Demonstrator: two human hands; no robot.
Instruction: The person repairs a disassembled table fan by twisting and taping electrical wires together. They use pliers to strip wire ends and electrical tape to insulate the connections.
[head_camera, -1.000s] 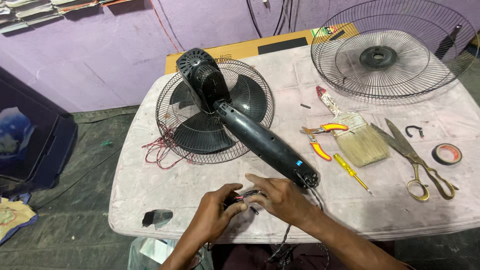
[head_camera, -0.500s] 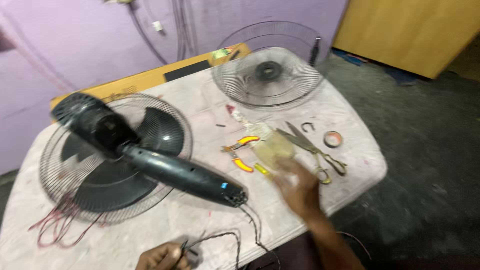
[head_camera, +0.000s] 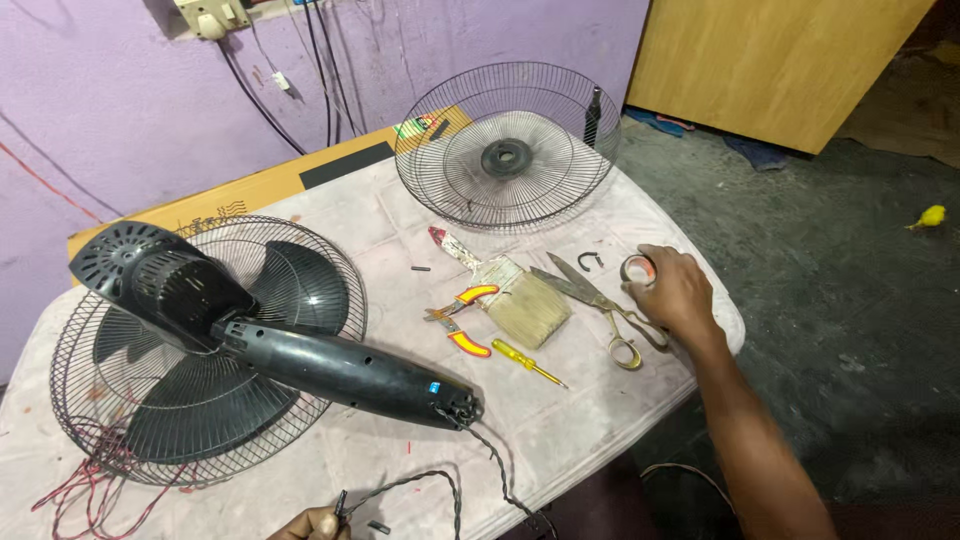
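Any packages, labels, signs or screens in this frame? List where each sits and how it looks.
Cardboard box: flat, yellow-orange with a black panel, against the purple wall behind the table.
Small label: blue square on the black fan stem.
Small packet: multicoloured, on the box's far end.
No signs or screens.

Brush, scissors, pliers, screwdriver on table.

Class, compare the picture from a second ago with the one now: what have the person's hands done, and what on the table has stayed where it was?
The right hand left the wire at the table's near edge and reached out to the tape roll, now resting on it. The left hand stays low, pinching the twisted black wire. The fan, loose grille, brush, pliers, screwdriver and scissors have not shifted.
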